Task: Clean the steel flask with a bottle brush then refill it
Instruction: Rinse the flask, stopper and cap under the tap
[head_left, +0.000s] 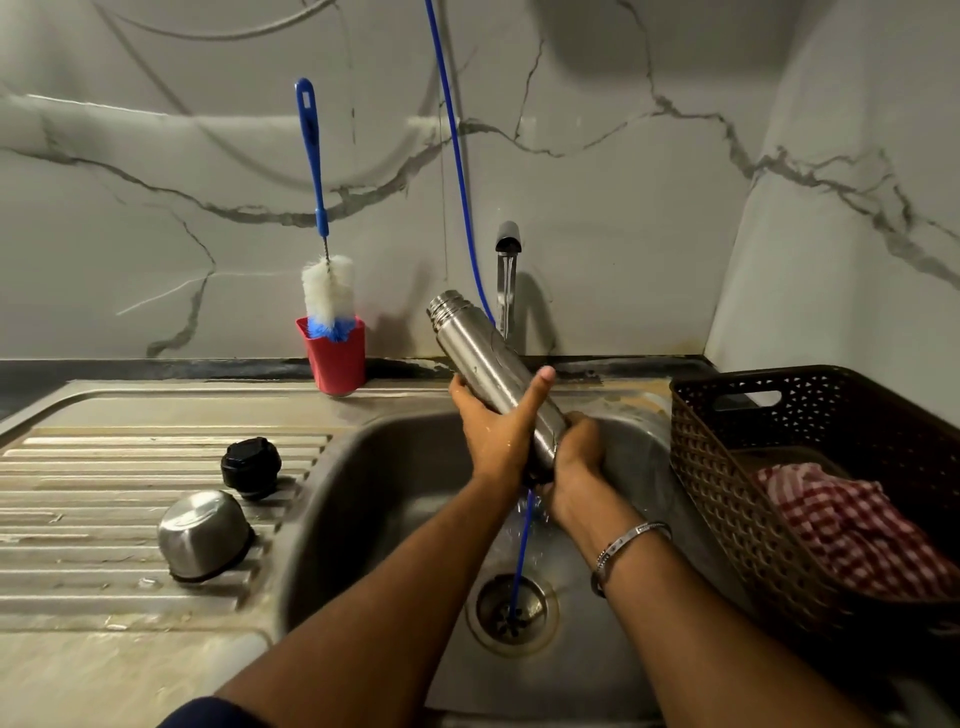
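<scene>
The steel flask (480, 353) is tilted over the sink basin (374, 499), its open threaded mouth pointing up and to the left. My left hand (496, 428) wraps the flask's middle, thumb up along its side. My right hand (574, 470) grips its lower end. Water runs from the tap (507, 270) behind the flask and splashes below my hands. The bottle brush (324, 280), blue handle and white bristles, stands head-down in a red cup (335, 356) at the back of the counter. The flask's black stopper (251, 464) and steel cap (203, 534) lie on the ribbed drainboard.
A blue hose (457, 156) hangs down the marble wall and ends in the drain (511, 613). A dark brown basket (727, 467) with a red checked cloth (852, 525) stands right of the sink. The drainboard (104, 519) lies to the left.
</scene>
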